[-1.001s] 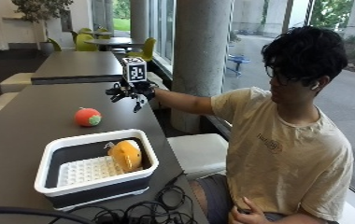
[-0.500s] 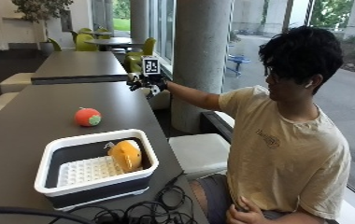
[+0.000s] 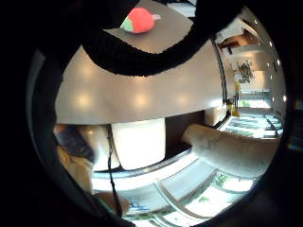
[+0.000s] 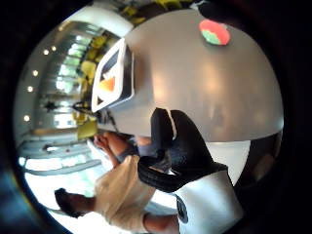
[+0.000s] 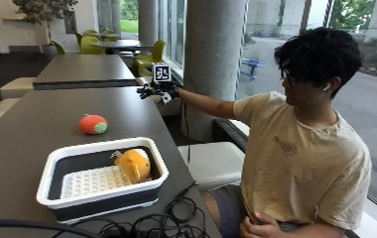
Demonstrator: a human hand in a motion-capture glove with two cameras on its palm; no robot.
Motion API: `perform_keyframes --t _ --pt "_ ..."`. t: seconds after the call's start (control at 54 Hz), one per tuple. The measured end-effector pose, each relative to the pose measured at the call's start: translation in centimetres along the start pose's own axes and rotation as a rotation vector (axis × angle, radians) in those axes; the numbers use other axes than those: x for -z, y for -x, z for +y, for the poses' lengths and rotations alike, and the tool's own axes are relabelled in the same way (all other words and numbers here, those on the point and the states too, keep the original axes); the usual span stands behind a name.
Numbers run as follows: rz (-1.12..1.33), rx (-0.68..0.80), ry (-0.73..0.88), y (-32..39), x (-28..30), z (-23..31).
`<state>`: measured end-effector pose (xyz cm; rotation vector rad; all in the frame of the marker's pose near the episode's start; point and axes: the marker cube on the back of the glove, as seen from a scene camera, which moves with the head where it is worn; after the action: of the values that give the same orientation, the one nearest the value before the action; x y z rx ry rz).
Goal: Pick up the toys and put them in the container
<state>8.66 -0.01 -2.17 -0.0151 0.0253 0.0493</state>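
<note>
A red ball-like toy with a green patch point(image 5: 93, 124) lies on the dark table point(image 5: 36, 106), a little beyond the container. The white-rimmed dark container point(image 5: 56, 161) stands near the table's front end, with an orange toy point(image 5: 133, 165) lying inside it. My gloved right hand point(image 5: 157, 91) hovers above the table's far right edge, well past the red toy, fingers loosely spread and holding nothing. In the thumb side palm view the red toy point(image 4: 214, 31) and the container point(image 4: 114, 78) lie far off on the table. In the little finger side palm view the red toy point(image 3: 139, 20) shows beyond a gloved finger point(image 3: 142, 59).
Black cables point(image 5: 149, 225) pile at the table's front end. A white bench seat point(image 5: 215, 161) runs along the table's right side beside a concrete column point(image 5: 215, 49). A second dark table point(image 5: 83, 69) stands behind, end to end.
My gloved hand has drawn away from the red toy, rising toward the table's far right edge. The toys and the container have not moved.
</note>
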Motion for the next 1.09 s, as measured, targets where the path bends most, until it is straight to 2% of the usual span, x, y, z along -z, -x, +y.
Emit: perform_keyframes --t 0.167,0.5,0.63,0.816,1.094 --pt "0.036 -0.026 0.005 0.2 0.0 -0.4" --pt "0.021 0.012 -0.019 1.1 0.7 -0.4" --pt "0.040 -0.044 -0.002 1.0 0.7 -0.3" --pt "0.020 0.039 -0.013 1.5 0.5 -1.0" --pt "0.035 0.019 -0.007 1.4 0.5 -1.0"
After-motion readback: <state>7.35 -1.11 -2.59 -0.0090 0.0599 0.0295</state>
